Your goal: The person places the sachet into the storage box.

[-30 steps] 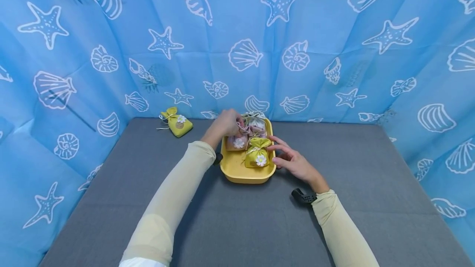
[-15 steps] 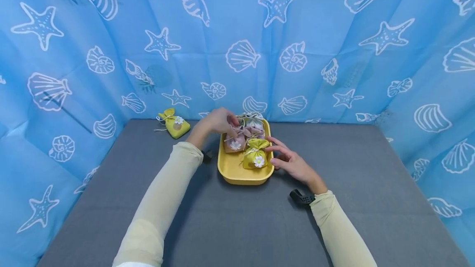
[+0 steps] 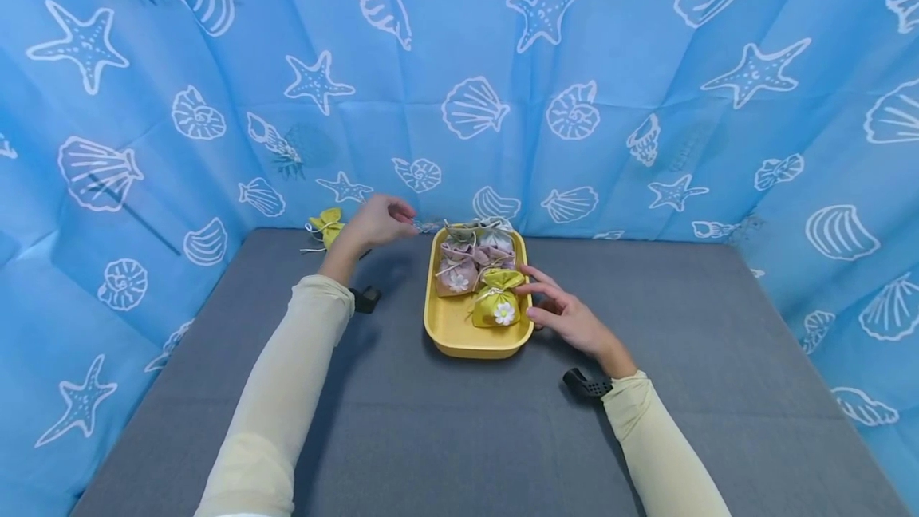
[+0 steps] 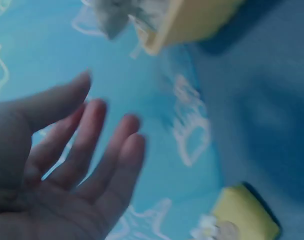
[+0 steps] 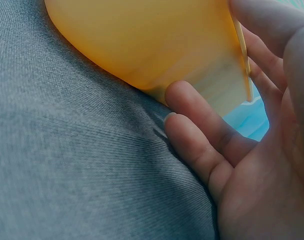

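My left hand [image 3: 376, 222] hovers over the left part of the table with nothing in it, its fingers loosely bent. Behind it, partly hidden, lies a yellow drawstring pouch [image 3: 327, 224], its flower end showing in the left wrist view as a yellow pouch [image 4: 247, 212]. My right hand [image 3: 567, 316] holds the right rim of a yellow tray [image 3: 470, 348]; in the right wrist view, two fingers cross behind the rim and two lie by the outer wall [image 5: 157, 45]. Inside the tray are a yellow pouch [image 3: 497, 305], a pink pouch [image 3: 455, 271] and more pale pouches.
A grey cloth covers the table [image 3: 459, 437]. Blue curtains [image 3: 617, 22] with white shell and starfish prints hang behind and at both sides. A black band [image 3: 587, 383] sits on the right wrist.
My left hand has let go of the pink pouch, which stays in the tray, and has moved left towards the pouch on the table. My right hand has stayed at the tray's rim.
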The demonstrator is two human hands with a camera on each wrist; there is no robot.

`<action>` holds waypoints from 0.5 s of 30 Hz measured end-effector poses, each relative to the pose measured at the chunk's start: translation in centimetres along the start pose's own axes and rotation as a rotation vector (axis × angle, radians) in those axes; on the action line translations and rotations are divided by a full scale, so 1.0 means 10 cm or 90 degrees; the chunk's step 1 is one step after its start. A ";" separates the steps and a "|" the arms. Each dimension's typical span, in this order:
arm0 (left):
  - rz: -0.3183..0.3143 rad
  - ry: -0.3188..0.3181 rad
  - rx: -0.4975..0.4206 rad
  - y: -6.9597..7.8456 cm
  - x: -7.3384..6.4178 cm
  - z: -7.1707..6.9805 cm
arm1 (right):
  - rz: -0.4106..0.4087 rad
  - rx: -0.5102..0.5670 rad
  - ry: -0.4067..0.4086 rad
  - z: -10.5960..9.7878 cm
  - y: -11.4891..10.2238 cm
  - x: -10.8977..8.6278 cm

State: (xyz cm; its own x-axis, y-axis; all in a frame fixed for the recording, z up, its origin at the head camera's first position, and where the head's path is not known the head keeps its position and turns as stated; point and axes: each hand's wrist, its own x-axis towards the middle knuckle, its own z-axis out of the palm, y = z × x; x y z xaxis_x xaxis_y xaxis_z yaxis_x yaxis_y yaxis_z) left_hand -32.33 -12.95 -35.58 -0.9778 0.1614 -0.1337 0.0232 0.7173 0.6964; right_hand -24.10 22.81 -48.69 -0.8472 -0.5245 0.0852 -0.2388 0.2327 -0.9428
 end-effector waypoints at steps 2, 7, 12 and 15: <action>-0.017 0.056 -0.026 -0.09 0.02 0.00 | 0.003 -0.001 0.001 0.00 0.01 -0.01; -0.026 0.202 -0.063 -0.32 0.05 0.01 | 0.006 -0.004 0.000 0.00 0.01 -0.01; -0.022 0.314 -0.072 -0.53 0.05 0.02 | 0.010 -0.001 0.002 0.00 0.01 0.00; -0.035 0.352 -0.066 -0.64 0.05 0.03 | 0.012 0.001 0.001 0.00 0.01 0.00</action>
State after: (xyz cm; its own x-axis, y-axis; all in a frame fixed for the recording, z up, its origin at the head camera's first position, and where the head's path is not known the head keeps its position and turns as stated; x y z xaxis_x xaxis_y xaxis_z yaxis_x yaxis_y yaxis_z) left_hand -32.93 -17.28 -40.32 -0.9410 -0.2735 0.1991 -0.0234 0.6397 0.7683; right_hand -24.10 22.89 -48.83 -0.8519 -0.5192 0.0684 -0.2226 0.2408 -0.9447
